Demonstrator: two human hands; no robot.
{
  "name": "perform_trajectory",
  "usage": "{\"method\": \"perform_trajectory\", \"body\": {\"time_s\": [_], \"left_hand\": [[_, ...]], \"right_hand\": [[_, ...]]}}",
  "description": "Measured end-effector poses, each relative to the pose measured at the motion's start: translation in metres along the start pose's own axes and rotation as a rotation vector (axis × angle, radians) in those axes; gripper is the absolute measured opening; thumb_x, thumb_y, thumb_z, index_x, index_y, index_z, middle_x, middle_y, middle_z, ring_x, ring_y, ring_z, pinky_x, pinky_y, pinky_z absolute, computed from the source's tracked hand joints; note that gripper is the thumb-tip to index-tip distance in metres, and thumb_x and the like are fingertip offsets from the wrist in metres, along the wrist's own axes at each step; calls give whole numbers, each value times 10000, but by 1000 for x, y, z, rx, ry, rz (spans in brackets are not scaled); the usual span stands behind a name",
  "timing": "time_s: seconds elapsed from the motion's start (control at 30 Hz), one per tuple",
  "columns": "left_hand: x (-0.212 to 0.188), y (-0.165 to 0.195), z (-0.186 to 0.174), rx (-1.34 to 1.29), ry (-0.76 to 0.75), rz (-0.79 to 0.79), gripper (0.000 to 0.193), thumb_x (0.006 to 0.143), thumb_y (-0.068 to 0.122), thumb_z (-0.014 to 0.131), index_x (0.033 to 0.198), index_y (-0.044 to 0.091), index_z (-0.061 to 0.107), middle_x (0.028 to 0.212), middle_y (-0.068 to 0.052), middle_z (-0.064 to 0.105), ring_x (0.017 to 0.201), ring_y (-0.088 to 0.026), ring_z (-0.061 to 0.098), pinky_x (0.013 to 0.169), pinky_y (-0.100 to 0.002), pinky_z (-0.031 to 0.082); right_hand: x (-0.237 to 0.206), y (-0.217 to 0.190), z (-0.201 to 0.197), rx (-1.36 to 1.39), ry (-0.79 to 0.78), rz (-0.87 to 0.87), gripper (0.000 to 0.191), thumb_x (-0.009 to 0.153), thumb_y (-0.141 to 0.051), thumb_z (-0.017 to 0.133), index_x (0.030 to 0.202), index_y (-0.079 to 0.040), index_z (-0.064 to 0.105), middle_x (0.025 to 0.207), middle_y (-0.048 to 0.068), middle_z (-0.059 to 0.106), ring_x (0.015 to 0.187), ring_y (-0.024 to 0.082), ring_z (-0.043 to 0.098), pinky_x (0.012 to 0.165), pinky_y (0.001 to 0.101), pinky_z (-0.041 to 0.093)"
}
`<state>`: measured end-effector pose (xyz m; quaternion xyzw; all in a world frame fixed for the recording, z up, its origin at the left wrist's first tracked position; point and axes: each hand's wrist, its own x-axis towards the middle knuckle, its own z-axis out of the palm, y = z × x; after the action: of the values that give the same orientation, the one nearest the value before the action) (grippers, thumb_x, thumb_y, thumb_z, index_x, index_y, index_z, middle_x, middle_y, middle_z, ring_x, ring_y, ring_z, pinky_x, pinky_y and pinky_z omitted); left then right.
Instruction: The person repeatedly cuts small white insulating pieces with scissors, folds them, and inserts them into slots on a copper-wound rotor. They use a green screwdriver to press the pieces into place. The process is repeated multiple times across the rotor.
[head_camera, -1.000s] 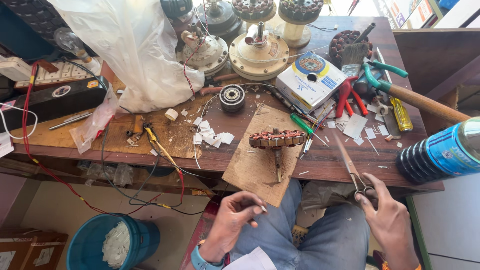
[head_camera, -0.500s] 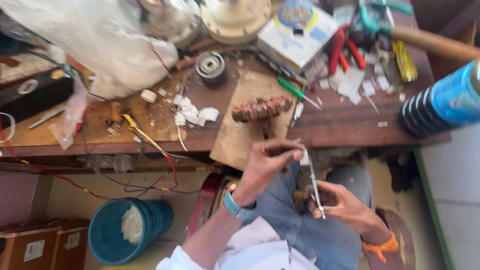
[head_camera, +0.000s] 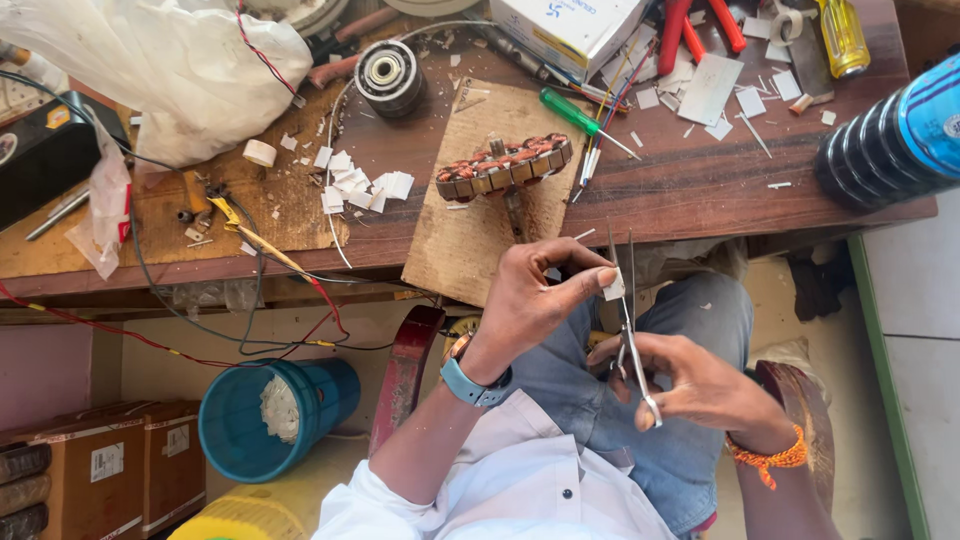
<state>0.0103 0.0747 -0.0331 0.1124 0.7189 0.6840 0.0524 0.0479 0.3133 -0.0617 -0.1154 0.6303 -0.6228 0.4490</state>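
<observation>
My left hand (head_camera: 535, 295) pinches a small white paper piece (head_camera: 613, 287) between thumb and fingertips, just below the bench edge. My right hand (head_camera: 690, 385) grips a pair of scissors (head_camera: 627, 320) whose thin blades point up and stand slightly apart on either side of the paper piece. Both hands hover over my lap in blue jeans. On the bench above them a round motor stator with copper windings (head_camera: 505, 167) rests on a wooden board (head_camera: 480, 235).
Cut white paper bits (head_camera: 355, 185) lie left of the board. A green screwdriver (head_camera: 575, 115), white box (head_camera: 570, 30), red pliers (head_camera: 675, 35), bearing (head_camera: 388, 73) and plastic bag (head_camera: 150, 70) crowd the bench. A blue bottle (head_camera: 890, 140) lies right. A blue bucket (head_camera: 265, 415) stands below.
My hands have come together over my lap: the left now holds a paper piece and the right has brought the scissors up to it. The view has dropped closer to the bench.
</observation>
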Motion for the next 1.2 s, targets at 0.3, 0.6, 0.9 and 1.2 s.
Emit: {"method": "perform_trajectory", "body": {"time_s": [0.3,0.6,0.9,1.2], "left_hand": [[-3,7,-1,-67,-58,-76,161,930,154,755,964,-3,771,827,-36,754,773,-60,696,694,-219,554],[0,9,1,-60,-65,-47,164,941,154,754,973,-6,769,824,-27,747,703,-43,641,585,-202,487],[5,2,-1,-194,-64,-220,197,942,188,750,989,-2,770,801,-13,740,627,-22,617,472,-181,484],[-16,10,11,-118,-153,-248,303,988,84,655,1286,102,705,991,-17,673,614,-58,627,470,-206,563]], "right_hand": [[-18,-15,-13,-173,3,-35,880,560,-424,927,1320,-45,696,847,15,709,859,111,652,770,286,529],[-26,-5,-20,-80,89,58,781,568,-198,938,1296,-27,715,762,-1,635,717,92,567,621,269,461],[-33,7,-34,-165,178,129,498,669,-165,912,1105,32,772,747,90,741,690,104,667,619,269,534],[-25,4,-5,134,575,-582,671,859,-352,782,1372,27,575,1114,139,756,940,190,721,828,290,604]]}}
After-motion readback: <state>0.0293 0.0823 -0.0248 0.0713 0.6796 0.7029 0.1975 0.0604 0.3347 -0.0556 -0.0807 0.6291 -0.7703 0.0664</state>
